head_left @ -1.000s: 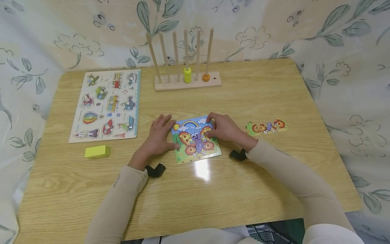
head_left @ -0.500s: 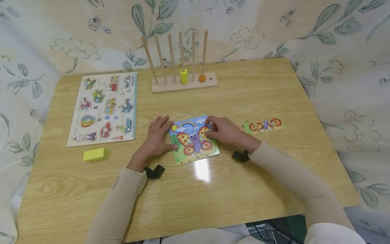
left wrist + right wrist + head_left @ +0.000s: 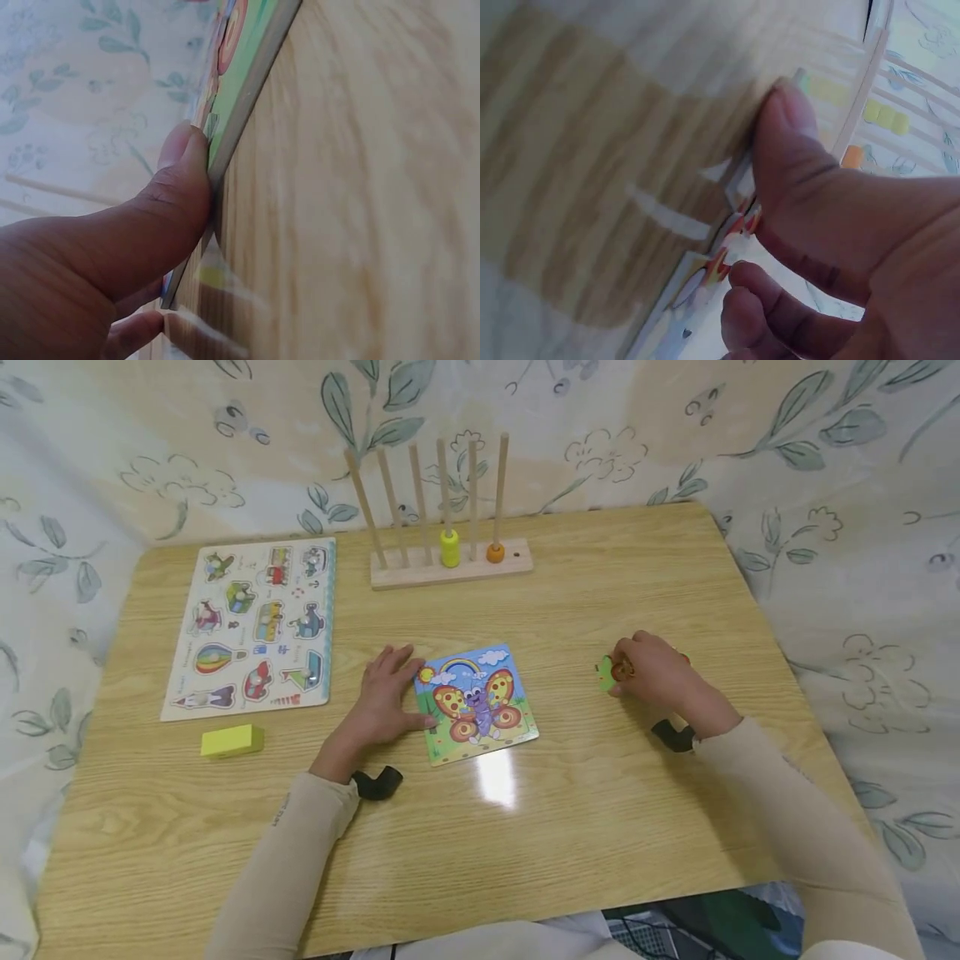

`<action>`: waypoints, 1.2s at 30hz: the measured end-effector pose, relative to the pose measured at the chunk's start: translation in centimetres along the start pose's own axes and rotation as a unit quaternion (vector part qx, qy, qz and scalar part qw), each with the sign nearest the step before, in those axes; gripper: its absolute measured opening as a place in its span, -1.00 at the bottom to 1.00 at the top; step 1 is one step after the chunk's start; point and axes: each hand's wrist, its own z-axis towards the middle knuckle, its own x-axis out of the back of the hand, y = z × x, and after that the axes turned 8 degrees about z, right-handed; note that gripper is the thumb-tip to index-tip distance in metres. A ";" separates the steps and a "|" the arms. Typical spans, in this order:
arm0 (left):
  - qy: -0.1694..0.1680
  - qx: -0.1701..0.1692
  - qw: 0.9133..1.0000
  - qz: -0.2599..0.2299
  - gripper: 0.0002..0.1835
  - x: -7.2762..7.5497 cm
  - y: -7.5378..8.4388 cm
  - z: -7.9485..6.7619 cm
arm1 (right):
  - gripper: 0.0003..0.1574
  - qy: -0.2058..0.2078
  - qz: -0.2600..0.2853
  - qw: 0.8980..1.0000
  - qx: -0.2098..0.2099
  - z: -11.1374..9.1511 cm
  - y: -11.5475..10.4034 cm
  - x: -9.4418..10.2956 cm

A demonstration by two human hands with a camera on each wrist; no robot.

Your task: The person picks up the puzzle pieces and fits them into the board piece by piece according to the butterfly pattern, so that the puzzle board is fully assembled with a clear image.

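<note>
A butterfly jigsaw puzzle (image 3: 480, 706) lies face up in the middle of the table, its picture showing a rainbow and a butterfly. Along its left edge rests my left hand (image 3: 382, 697), fingers spread and thumb tip touching the lower left of the picture. That thumb (image 3: 169, 202) is seen on the green border in the left wrist view. Further right, my right hand (image 3: 656, 672) bends its thumb and fingers round a short row of loose puzzle pieces (image 3: 604, 675), pinching at the left end. Most of the row is hidden under that hand.
A vehicle puzzle board (image 3: 251, 631) lies at the back left, with a yellow block (image 3: 232, 741) in front of it. At the back stands a wooden peg stand (image 3: 450, 575) with tall pegs, yellow beads (image 3: 450, 549) and an orange bead (image 3: 496, 553). A patterned curtain surrounds the table.
My right hand has left the upper right of the butterfly puzzle and moved right to the loose pieces. The left hand stays at the puzzle's left edge.
</note>
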 end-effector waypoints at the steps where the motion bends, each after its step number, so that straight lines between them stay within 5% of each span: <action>1: 0.000 0.000 1.000 0.003 -0.02 0.0 0.0 0.0 | -0.36 0.008 0.004 1.000 0.003 0.0 0.2 -0.2; 7: -0.010 0.002 1.000 0.020 -0.03 -0.2 -0.1 0.4 | -0.62 0.058 0.022 0.998 0.025 0.9 -0.5 -0.6; 12: -0.026 0.003 0.999 0.031 -0.12 0.2 0.0 0.8 | -0.84 0.071 0.104 0.990 0.064 2.2 -4.3 -1.1; 17: -0.028 -0.014 0.997 0.072 -0.16 0.8 0.5 1.0 | -0.89 -0.009 0.230 0.965 0.124 3.1 -9.9 -3.3; 21: -0.030 -0.012 0.993 0.110 -0.17 1.2 0.9 1.3 | -0.87 -0.081 0.269 0.946 0.160 4.1 -13.3 -6.1; 27: -0.049 -0.009 0.982 0.181 -0.19 1.8 1.9 1.8 | -0.80 -0.077 0.200 0.963 0.164 5.6 -15.3 -9.4; 36: -0.046 0.001 0.973 0.226 -0.21 2.5 2.7 1.6 | -0.69 -0.058 0.116 0.977 0.167 5.7 -16.2 -9.9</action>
